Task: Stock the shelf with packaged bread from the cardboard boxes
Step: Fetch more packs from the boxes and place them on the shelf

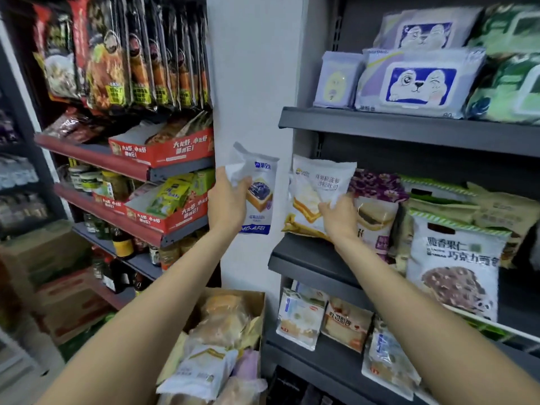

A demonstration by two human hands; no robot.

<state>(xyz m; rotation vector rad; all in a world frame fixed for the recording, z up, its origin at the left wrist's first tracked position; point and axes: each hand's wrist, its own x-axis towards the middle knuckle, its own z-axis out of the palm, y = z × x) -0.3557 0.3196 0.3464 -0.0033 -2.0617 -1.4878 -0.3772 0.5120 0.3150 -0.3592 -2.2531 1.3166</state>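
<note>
My left hand grips a white and blue blueberry toast packet, held upright in the air in front of the white pillar. My right hand holds a white and yellow sandwich bread packet at the left end of the middle grey shelf, its lower edge on or just above the shelf. To its right stand a purple bread packet and a chocolate bread bag. Below my arms an open cardboard box holds several more bread packets.
Bread packets lean on the lower grey shelf. Wet wipe packs fill the top shelf. Left racks carry noodle bags, red display trays and bottles. Closed cartons are stacked at the far left.
</note>
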